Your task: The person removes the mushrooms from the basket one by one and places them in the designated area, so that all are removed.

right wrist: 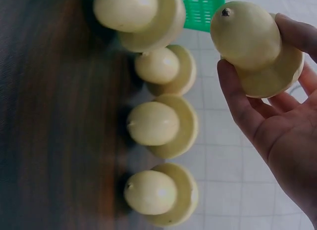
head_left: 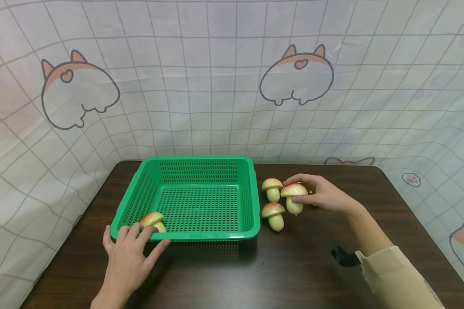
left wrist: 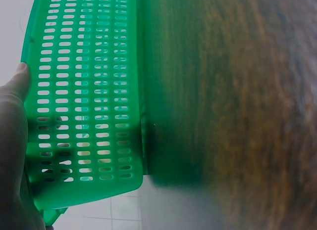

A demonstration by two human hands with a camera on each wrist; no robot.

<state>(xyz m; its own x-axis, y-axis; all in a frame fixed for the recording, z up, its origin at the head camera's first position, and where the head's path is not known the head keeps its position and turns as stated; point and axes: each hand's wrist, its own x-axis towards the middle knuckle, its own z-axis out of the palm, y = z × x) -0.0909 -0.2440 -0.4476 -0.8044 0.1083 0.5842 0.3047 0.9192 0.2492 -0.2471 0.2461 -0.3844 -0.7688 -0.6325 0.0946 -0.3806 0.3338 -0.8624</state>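
My left hand [head_left: 128, 253] grips the near-left corner of a green plastic basket [head_left: 255, 193], with its fingers over the rim and its thumb along the outer front side. The left wrist view shows the slotted basket wall [left wrist: 81, 91] beside part of that hand. My right hand [head_left: 321, 193] pinches a mushroom [head_left: 294, 191] with a pale stem and a yellow-red cap between thumb and fingers. In the right wrist view the held mushroom [right wrist: 247, 37] is lifted off the table. Another mushroom [head_left: 152, 219] lies in the basket, near my left fingers.
Two mushrooms, one behind [head_left: 272, 189] and one nearer [head_left: 273, 216], lie right of the basket. Several mushrooms stand in a row in the right wrist view, one at its near end [right wrist: 153, 193]. A patterned cloth [head_left: 216, 86] hangs behind the dark wooden table [head_left: 224, 274].
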